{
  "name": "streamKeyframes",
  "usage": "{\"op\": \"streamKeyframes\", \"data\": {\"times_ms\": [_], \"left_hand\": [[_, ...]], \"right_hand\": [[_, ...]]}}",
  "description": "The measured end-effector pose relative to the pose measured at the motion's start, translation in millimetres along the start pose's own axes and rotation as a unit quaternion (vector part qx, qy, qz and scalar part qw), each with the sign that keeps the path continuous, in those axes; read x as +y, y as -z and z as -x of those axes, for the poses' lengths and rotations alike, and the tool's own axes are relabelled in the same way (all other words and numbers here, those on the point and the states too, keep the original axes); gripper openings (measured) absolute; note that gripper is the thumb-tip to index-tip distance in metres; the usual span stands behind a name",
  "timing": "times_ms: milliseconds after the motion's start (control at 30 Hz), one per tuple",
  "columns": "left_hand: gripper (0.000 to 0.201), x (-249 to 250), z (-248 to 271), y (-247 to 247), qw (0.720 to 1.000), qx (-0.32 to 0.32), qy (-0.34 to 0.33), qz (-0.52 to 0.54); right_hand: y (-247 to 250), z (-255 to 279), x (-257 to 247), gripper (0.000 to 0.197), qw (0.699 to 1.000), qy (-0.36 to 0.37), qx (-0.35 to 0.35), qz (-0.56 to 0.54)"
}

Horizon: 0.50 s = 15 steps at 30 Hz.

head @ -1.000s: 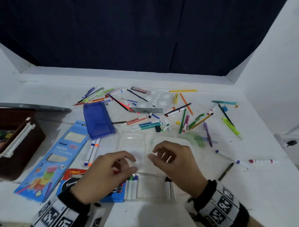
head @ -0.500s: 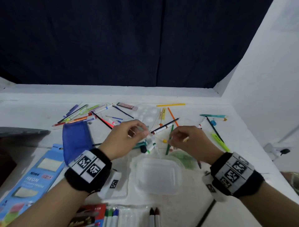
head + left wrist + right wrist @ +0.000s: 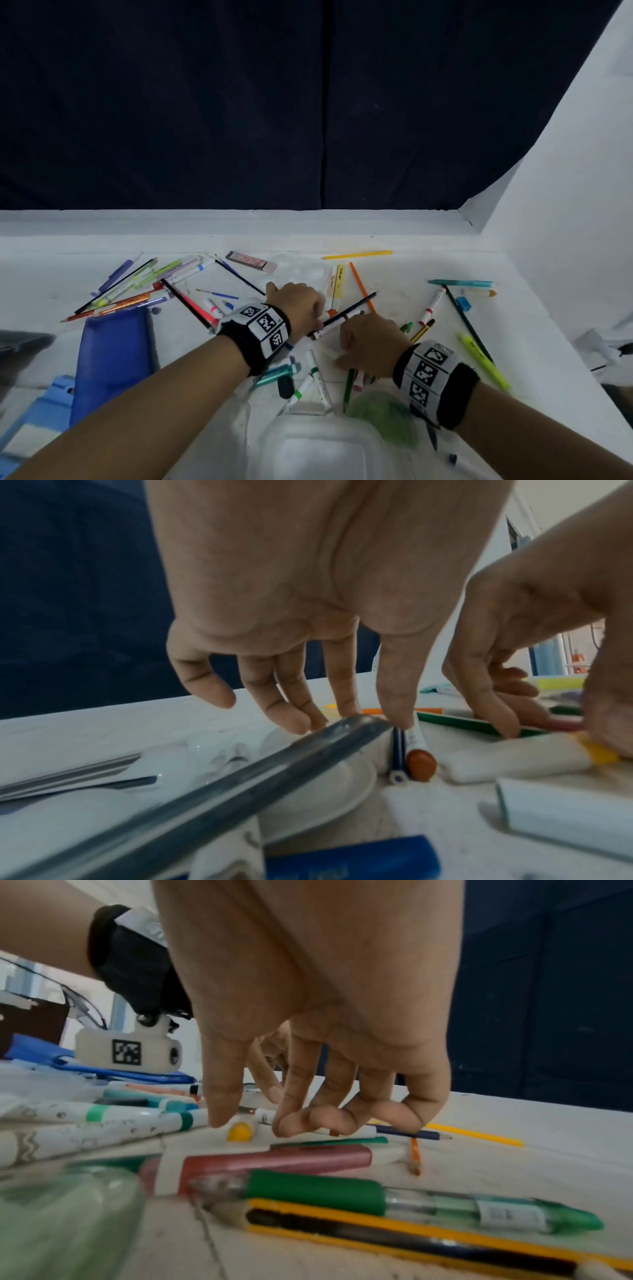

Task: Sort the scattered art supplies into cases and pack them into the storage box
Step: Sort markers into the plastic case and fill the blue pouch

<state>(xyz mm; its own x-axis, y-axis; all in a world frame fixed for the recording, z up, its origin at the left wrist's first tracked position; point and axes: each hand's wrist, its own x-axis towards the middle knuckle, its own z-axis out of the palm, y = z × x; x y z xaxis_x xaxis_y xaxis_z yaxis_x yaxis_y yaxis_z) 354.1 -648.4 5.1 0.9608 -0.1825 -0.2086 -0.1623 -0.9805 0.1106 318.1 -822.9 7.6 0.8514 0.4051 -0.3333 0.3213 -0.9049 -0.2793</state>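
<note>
left hand (image 3: 308, 610): fingers spread, tips pressing orange-capped white marker (image 3: 418, 753) to counter, pinning it | right hand (image 3: 318, 1047): thumb and forefinger closing around yellow-capped white marker (image 3: 241, 1130) just beside | clear plastic case (image 3: 318, 448) behind wrists

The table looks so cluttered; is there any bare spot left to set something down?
Yes. The table is bare along its far edge, behind the yellow stick, and at far left beyond the blue case. It is crowded around both hands, left and right.
</note>
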Motion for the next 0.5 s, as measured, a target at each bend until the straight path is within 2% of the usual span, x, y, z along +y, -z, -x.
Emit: {"op": "streamKeyframes", "data": {"times_ms": [133,267,367,500], "left_hand": [[0.028,3,-8,-2,1.000,-0.007,-0.016,-0.026],[0.031,6,-9,1,0.998,-0.038,-0.024,-0.041],[0.025,5,-6,3,0.999,-0.015,-0.027,-0.029],[0.026,2,13,19,0.996,0.036,-0.036,0.078]], "right_hand": [[-3,-8,1,0.011,1.000,0.022,-0.001,0.013],[5,-3,2,0.012,0.998,0.045,0.030,0.011],[16,7,4,0.007,0.993,0.064,0.079,-0.061],[30,24,6,0.009,0.977,0.086,0.141,-0.133]]}}
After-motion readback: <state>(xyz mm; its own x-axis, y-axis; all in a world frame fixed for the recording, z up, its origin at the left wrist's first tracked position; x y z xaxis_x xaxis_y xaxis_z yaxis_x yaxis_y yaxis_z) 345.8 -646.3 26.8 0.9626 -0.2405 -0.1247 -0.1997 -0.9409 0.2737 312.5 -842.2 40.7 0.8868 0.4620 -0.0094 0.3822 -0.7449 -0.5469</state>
